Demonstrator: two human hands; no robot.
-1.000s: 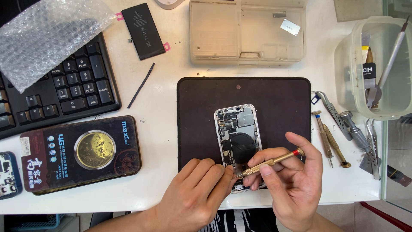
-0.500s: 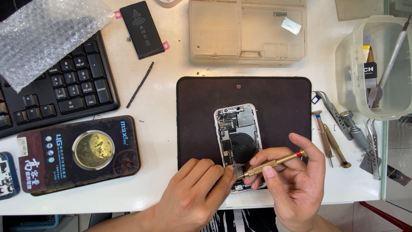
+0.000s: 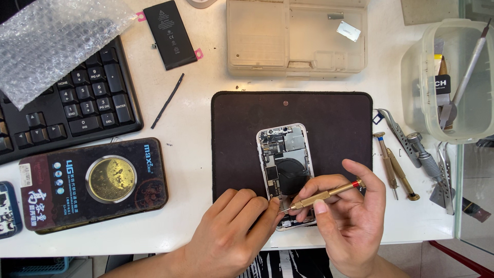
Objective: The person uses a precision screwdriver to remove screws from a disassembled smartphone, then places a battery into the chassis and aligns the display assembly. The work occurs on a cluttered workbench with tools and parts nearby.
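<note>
A left hand (image 3: pixel 231 231), fingers curled, steadies the opened phone (image 3: pixel 285 170) on the dark mat (image 3: pixel 334 123); its fingertips hide the phone's lower edge. At three o'clock, the right hand (image 3: pixel 350 221) pinches a brass screwdriver (image 3: pixel 321 195), its tip barely discernible. Both wrists are cut off at six o'clock.

The left hand (image 3: pixel 231 231) lies palm down, fingers curled, its fingertips (image 3: pixel 271 208) pressed together beside the right hand (image 3: pixel 350 216). The right hand's thumb and forefinger are pinched closed, other fingers bent, wrist angled up from below.
</note>
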